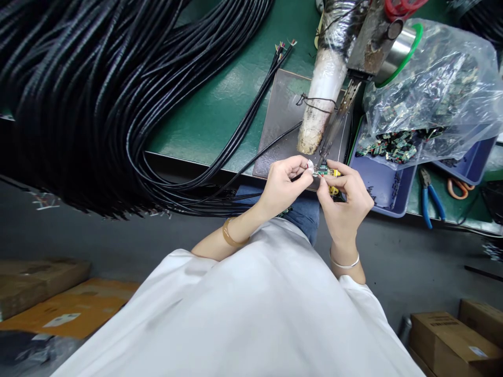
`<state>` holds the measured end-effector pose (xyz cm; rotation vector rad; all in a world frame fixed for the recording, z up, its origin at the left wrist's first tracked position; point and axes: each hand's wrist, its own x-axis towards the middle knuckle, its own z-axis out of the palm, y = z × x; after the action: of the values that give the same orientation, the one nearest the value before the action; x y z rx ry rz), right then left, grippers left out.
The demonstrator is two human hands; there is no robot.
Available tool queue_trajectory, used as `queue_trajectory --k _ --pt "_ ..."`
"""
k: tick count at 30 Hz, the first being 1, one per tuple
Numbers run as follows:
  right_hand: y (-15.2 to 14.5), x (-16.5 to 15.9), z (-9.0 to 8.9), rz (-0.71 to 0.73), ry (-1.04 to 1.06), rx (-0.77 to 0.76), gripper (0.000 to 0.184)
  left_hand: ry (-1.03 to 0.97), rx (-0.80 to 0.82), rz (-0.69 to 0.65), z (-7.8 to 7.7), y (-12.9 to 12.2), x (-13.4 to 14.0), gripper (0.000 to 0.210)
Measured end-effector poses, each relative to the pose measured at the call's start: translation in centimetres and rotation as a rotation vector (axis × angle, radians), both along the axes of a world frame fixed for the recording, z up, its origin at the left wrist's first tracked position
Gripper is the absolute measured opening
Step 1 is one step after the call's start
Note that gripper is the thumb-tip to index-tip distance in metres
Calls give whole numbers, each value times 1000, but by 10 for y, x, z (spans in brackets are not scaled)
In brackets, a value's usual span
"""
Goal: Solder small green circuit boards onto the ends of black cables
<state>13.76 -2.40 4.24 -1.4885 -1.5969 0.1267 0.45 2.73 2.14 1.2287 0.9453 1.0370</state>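
My left hand point(285, 183) is closed in a pinch at the left end of a small green circuit board point(324, 170). Thin wire ends seem to lie between its fingertips, mostly hidden, beside a small white patch. From the right, my right hand point(343, 196) pinches the board between thumb and fingers. Directly above the board, the tip of a fixed soldering iron point(342, 107) reaches down, touching or almost touching it; I cannot tell which. A yellow piece point(335, 182) shows behind my right fingers. Black cables pass beneath my left wrist.
A thick bundle of black cables point(98, 104) fills the left. A wrapped tube point(320, 99) hangs over a metal plate point(281, 107). Rightward are a solder spool point(398, 50), a plastic bag point(440, 84) of boards, a purple tray point(387, 199), pliers point(426, 193) and orange-handled scissors point(459, 187).
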Motion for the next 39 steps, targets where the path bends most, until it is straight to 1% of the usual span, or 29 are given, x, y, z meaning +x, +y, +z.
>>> queue_trajectory --k 12,16,18,20,21,22,23,24,25,26,27,28,30,33,36,39 --pt "-2 3 -5 36 -31 -7 14 70 17 -7 -9 -1 -2 12" --pt "-4 3 -5 39 -23 -11 12 33 -23 -23 -8 0 -2 10" --pt "-6 3 -5 41 44 -55 10 -26 -74 -49 -5 0 -3 9" --pt "-8 4 -4 20 184 -130 8 -84 -124 -94 -3 0 -5 10" --pt "-9 5 -3 -13 258 -143 6 -102 -143 -115 -2 0 -5 10" --pt "-10 6 -2 -62 319 -117 5 -109 -156 -126 -1 0 -6 10" --pt "-12 7 0 -117 363 -40 6 -109 -166 -130 -1 -1 -7 9" --pt "-13 8 2 -160 388 73 8 -105 -174 -128 -1 -1 -7 8" --pt "-14 10 3 -187 399 187 11 -102 -181 -121 -1 -2 -8 8" --pt "-15 11 5 -198 405 270 13 -103 -186 -115 -2 -2 -8 7" --pt "-17 11 7 -198 412 299 14 -105 -190 -111 -2 -3 -8 6" --pt "-18 11 8 -193 415 276 16 -106 -194 -108 -2 -3 -8 6" --pt "-22 8 8 -188 377 133 17 -108 -198 -99 -1 -3 -7 6" --pt "-26 4 3 -127 223 -48 8 -103 -191 -100 2 -4 -7 8" --pt "-24 1 -3 -27 94 -119 5 -82 -191 -121 4 -4 -8 10" --pt "-18 1 -6 4 76 -129 9 -53 -197 -142 4 -5 -9 9"
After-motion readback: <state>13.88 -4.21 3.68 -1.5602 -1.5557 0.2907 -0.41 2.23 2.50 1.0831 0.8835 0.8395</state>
